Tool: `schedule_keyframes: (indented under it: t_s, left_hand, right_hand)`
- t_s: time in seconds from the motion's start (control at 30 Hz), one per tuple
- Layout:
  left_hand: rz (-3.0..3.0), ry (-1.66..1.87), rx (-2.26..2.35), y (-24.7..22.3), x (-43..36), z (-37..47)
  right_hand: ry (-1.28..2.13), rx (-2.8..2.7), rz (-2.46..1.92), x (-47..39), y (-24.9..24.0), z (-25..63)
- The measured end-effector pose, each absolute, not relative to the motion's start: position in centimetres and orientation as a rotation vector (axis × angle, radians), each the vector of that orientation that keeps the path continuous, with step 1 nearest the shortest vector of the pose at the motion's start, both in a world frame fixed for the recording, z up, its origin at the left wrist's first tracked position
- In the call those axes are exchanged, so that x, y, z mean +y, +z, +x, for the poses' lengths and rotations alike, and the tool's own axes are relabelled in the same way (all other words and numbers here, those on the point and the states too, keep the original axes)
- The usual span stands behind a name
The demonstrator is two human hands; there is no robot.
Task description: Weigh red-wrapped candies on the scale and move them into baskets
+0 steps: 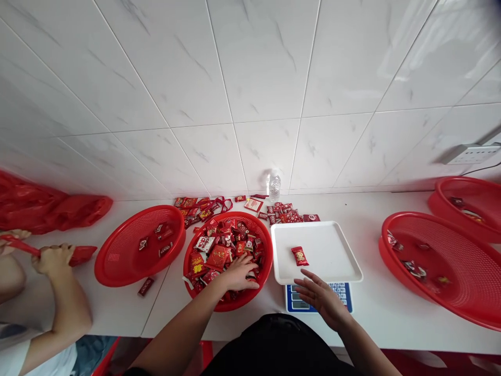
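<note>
My left hand rests on the wrapped sweets that fill a red basket, its fingers spread among them; nothing is seen gripped. Over the front edge of a white tray hovers my right hand, fingers stretched out and holding nothing. One red wrapped sweet lies on the tray, just beyond the right fingertips. Beneath the tray, the blue keypad of a scale shows, partly covered by the right hand.
A red basket with several sweets stands left, two more right. Behind are loose sweets and a clear bottle. At far left a person's hands hold a red bag. One sweet lies left.
</note>
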State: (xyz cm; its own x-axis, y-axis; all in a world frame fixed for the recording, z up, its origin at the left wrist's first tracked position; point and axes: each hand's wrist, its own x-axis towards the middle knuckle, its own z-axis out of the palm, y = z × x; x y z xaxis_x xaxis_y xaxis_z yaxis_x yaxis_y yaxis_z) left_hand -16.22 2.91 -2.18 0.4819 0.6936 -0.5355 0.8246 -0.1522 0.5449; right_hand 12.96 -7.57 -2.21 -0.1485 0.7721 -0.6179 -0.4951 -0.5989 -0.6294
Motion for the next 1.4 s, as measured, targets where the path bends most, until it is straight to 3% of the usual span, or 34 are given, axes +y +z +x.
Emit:
schedule_keyframes:
  t_s: [0.23, 0.37, 0.57, 0.7, 0.83, 1.13, 1.4]
  left_hand:
    - [2.007, -0.374, 1.213, -1.8, 2.8, -16.9]
    - [2.101, -0.13, 1.32, -1.4, 3.0, -16.1]
    - [1.764, 0.411, 1.401, 1.0, 4.3, -12.1]
    - [1.591, 0.604, 1.365, -0.4, 6.2, -9.7]
    - [1.77, 0.32, 1.755, -3.5, 9.0, -9.6]
    - [2.095, -0.405, 1.759, -7.2, 10.2, -8.8]
    - [2.04, -0.188, 1.757, -5.9, 9.6, -10.8]
  right_hand:
    - [1.886, -0.416, -1.294, -7.4, -2.7, 13.2]
    - [1.871, -0.48, -1.309, -7.3, -2.6, 13.5]
    - [1.865, -0.497, -1.321, -7.7, -3.1, 13.8]
    - [1.863, -0.486, -1.312, -7.9, -3.4, 13.8]
    - [1.849, -0.488, -1.306, -8.1, -3.5, 14.0]
    - [1.82, -0.438, -1.41, -8.5, -4.3, 14.3]
    - [1.809, -0.561, -1.439, -8.3, -4.1, 13.8]
